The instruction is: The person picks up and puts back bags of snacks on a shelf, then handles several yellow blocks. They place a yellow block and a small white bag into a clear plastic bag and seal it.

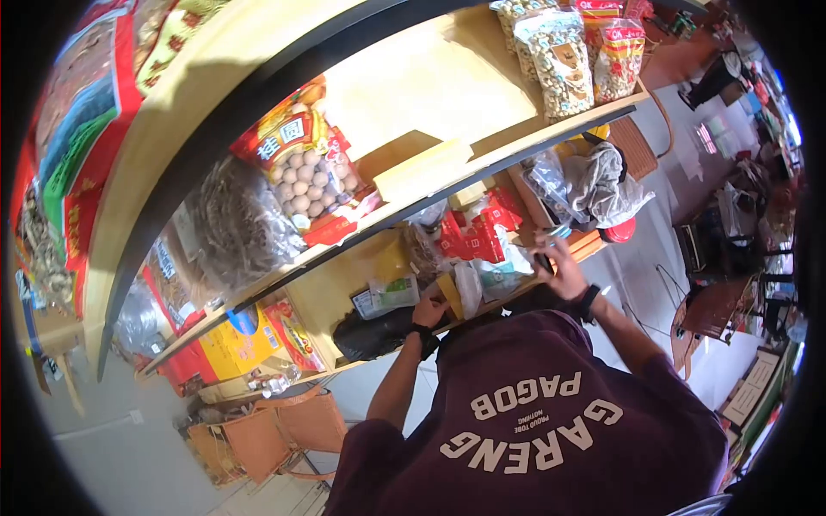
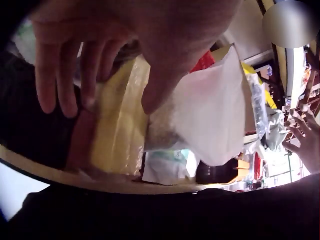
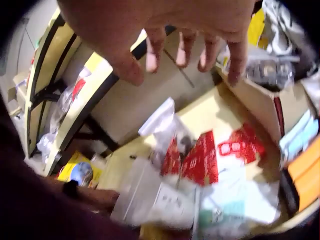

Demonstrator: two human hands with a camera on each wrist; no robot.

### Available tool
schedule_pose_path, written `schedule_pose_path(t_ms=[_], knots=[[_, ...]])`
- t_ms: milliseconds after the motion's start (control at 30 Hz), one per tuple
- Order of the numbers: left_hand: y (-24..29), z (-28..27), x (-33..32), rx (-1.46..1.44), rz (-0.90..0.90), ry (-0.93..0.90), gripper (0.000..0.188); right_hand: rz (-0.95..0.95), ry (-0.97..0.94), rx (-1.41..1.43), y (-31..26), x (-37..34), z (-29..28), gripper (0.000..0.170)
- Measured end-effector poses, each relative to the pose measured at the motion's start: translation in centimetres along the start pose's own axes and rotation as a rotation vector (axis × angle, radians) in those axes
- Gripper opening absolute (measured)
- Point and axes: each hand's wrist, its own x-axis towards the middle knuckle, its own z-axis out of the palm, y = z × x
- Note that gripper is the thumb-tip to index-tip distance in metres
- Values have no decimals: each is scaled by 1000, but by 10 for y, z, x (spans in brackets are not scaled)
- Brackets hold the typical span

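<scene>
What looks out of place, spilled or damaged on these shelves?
The red packets lie jumbled at odd angles among plastic bags, and a crumpled grey bundle overhangs the open box, looking untidy. No spilled contents or clear damage are visible, though some packaging is blurred.

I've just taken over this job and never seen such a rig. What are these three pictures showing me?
There is no machine here: a person works bare-handed. The head view looks down over both arms to the shelves; each wrist view looks past one hand.

The left hand reaches over a yellow packet, thumb and fingers apart; whether it grips is unclear. The right hand, fingers spread, appears to hold nothing.

The lower shelf carries red packets, a white plastic bag and a black bag. Above are bagged round brown fruits.
</scene>
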Motion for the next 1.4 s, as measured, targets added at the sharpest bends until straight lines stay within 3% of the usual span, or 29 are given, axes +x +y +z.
schedule_pose_path(t_ms=[67,167,233,367,433,533,700,900,1000,1133,1267,1333,1367,1400], knots=[[-20,24,16,4,-95,-4,81,202,-84,148,-10,-26,11,53],[-24,52,45,-9,-146,-7,98,267,-142,143,-18,-51,15,55],[-12,58,52,-78,-63,10,93,364,-255,74,-38,-58,3,55],[-2,68,61,-158,57,64,81,426,-341,88,-23,-68,5,48],[-19,82,72,-121,-18,112,79,389,-356,78,-16,-68,11,43],[-21,60,49,-157,-31,93,74,414,-408,121,-20,-63,18,38],[-45,17,19,-444,-108,-9,71,188,-485,142,-6,-53,39,33],[-29,-66,-52,-711,88,-30,74,201,-623,204,-19,-10,47,36],[28,-116,-97,-897,232,-78,66,208,-714,346,-27,11,57,43],[99,-156,-118,-884,317,-101,65,129,-833,556,-72,52,55,51],[197,-190,-129,-821,543,-68,66,103,-822,895,-104,74,38,48],[254,-220,-135,-662,753,-101,69,31,-600,1062,-100,79,34,43],[276,-228,-135,-716,764,-136,70,44,-487,1087,-105,84,22,43],[303,-238,-134,-581,800,-107,74,54,-376,1113,-107,87,12,42]])
